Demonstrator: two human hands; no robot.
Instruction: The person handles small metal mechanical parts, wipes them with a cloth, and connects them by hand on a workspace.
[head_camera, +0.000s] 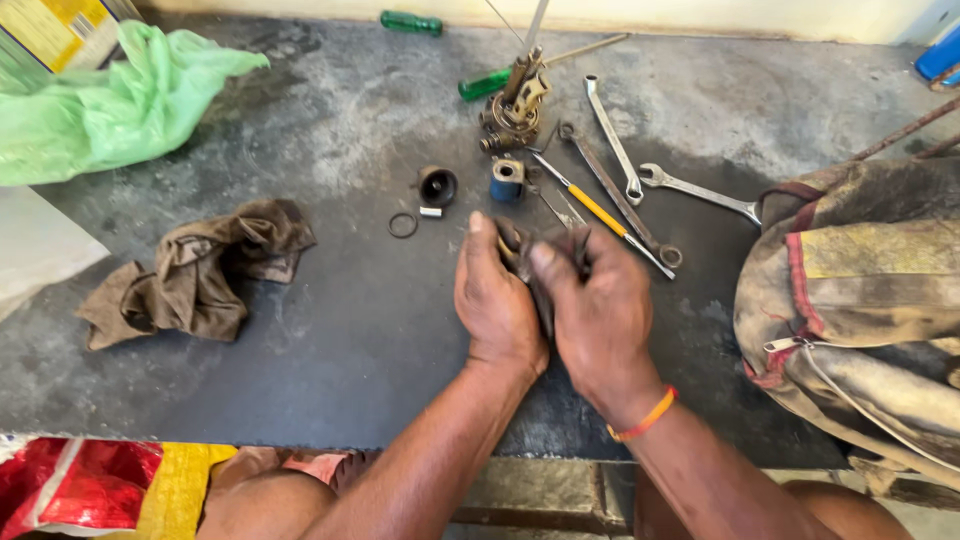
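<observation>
Centrally, the left hand (497, 300) and right hand (598, 315) meet above the dark worktop (330, 350), both clenched on one small dark part (522, 250) pressed between them; the part is mostly hidden by the fingers, so its shape cannot be told. An orange band (645, 417) circles the right wrist.

Just beyond the hands lie a blue cylinder (507, 180), a black cup-shaped piece (437, 186) and, near it, a thin ring (402, 225). Behind these stands a brass-coloured assembly (515, 105), upright, with a green-handled screwdriver (490, 82) beside it. Right of the assembly lie three spanners (612, 135), fanned out, and a yellow-handled screwdriver (600, 212) that runs diagonally, its near end close to the right hand.

Left of the hands, well apart, a crumpled brown rag (195, 275) rests on the worktop; farther back lies a green plastic bag (110, 105). At the right edge sits a soiled cloth bag (860, 290) with red trim.
</observation>
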